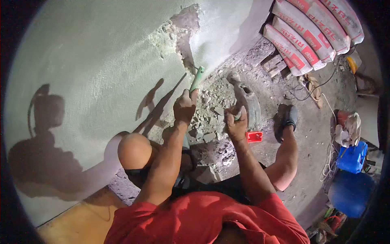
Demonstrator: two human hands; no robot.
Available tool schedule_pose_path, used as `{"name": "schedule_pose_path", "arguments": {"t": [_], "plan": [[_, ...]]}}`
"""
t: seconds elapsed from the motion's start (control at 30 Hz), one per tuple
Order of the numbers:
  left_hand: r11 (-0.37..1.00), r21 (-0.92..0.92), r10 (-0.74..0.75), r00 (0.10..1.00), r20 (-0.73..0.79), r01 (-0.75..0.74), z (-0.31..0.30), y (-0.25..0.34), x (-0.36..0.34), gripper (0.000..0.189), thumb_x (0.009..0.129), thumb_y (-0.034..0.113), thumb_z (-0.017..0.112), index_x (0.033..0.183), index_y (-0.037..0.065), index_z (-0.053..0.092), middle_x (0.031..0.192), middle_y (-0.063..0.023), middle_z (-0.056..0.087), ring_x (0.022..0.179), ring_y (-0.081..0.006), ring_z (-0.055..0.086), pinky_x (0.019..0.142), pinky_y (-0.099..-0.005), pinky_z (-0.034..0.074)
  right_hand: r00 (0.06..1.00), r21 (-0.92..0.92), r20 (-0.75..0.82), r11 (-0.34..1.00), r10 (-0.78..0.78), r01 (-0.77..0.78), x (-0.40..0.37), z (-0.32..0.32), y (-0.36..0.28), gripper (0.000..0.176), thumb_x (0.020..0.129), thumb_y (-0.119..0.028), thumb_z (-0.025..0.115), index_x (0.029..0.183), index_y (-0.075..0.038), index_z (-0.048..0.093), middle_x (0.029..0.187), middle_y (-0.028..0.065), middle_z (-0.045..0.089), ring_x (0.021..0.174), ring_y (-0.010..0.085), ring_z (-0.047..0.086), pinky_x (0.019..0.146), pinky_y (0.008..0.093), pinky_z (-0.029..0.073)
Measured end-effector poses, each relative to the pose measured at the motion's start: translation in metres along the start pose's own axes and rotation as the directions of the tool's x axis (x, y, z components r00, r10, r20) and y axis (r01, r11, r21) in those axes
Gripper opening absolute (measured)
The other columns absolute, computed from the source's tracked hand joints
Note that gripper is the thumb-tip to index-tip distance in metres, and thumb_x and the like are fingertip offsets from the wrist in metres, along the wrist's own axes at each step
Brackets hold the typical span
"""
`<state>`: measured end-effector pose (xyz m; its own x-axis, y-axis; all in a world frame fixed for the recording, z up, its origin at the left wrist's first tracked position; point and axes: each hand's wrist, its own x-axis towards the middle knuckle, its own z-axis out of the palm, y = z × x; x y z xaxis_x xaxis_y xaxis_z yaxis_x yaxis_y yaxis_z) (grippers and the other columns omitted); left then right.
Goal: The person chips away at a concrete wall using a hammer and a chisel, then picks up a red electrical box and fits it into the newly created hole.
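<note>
My left hand (185,106) is closed around a green-handled tool (198,78), its far end close to the lower tip of a broken-out gap (185,42) in the grey plastered wall (101,44). A thin dark piece shows beside the tool's end. My right hand (237,124) is a fist over the rubble, with a bit of green showing between its fingers; what it holds I cannot tell. Right beside that fist lies a dusty grey container-like object (248,101) with a hole in it. A small red tray (254,137) sits just below it on the floor.
Broken plaster rubble (211,107) covers the ground between my legs. Cement bags (310,34) are stacked at the upper right. A white cord (330,158) runs over the floor at right, near a blue jug (352,157). My shadow falls across the wall at left.
</note>
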<state>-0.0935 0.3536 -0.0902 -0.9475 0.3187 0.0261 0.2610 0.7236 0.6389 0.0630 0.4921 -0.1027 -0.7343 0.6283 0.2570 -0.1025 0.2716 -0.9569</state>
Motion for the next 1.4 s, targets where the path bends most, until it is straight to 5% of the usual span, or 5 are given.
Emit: {"name": "schedule_pose_path", "arguments": {"t": [0.47,0.63,0.83,1.2,1.4], "plan": [[0.994,0.091,0.062,0.994,-0.089,-0.054,0.004,0.001,0.006,0.042,0.097,0.042,0.055,0.081,0.004,0.057,0.069,-0.0241,0.065,0.064,-0.0438,0.064,0.054,-0.0487,0.05,0.859,0.525,-0.28,0.818,0.427,-0.235,0.006,0.082,0.005,0.017,0.088,-0.012,0.066,0.085,0.003,0.06,0.066,0.004,0.06,0.064,0.0139,0.057,0.062,0.0285,0.051],[0.993,0.117,0.034,0.999,-0.028,-0.031,-0.001,0.008,0.001,0.041,0.097,0.042,0.054,0.083,0.004,0.058,0.066,-0.0227,0.063,0.067,-0.0436,0.064,0.06,-0.0518,0.05,0.802,-0.254,0.037,0.782,0.596,-0.569,0.037,0.052,0.01,0.026,0.081,-0.021,0.07,0.088,0.003,0.064,0.067,0.0111,0.064,0.06,0.0207,0.062,0.062,0.0382,0.05],[0.999,0.034,-0.03,0.999,0.032,0.029,0.0,0.002,0.004,0.047,0.096,0.047,0.052,0.093,0.0,0.059,0.078,-0.0285,0.066,0.078,-0.0485,0.064,0.066,-0.0533,0.05,0.889,0.755,-0.333,0.653,0.315,0.051,0.02,0.064,-0.027,0.008,0.086,-0.006,0.06,0.092,-0.001,0.059,0.065,0.0066,0.059,0.054,0.015,0.056,0.053,0.0313,0.049],[0.325,-0.494,-0.368,0.589,0.72,0.807,-0.004,0.053,-0.024,0.046,0.096,0.051,0.056,0.099,0.005,0.056,0.061,-0.0022,0.045,0.046,-0.0161,0.037,0.045,-0.036,0.039,0.811,-0.16,0.029,0.804,0.584,-0.573,0.06,0.011,-0.007,0.034,0.08,-0.023,0.069,0.078,0.009,0.059,0.06,0.0144,0.06,0.05,0.0203,0.058,0.051,0.0356,0.048],[0.816,-0.407,-0.186,0.854,0.486,0.409,-0.062,0.058,-0.018,0.036,0.094,0.04,0.061,0.101,0.005,0.059,0.062,0.0025,0.045,0.051,-0.0086,0.042,0.044,-0.0273,0.036,0.945,-0.417,0.051,0.867,0.323,-0.273,0.087,-0.111,-0.08,0.027,0.079,-0.024,0.071,0.082,0.001,0.061,0.06,0.0102,0.061,0.051,0.0201,0.06,0.05,0.0381,0.048]]}}
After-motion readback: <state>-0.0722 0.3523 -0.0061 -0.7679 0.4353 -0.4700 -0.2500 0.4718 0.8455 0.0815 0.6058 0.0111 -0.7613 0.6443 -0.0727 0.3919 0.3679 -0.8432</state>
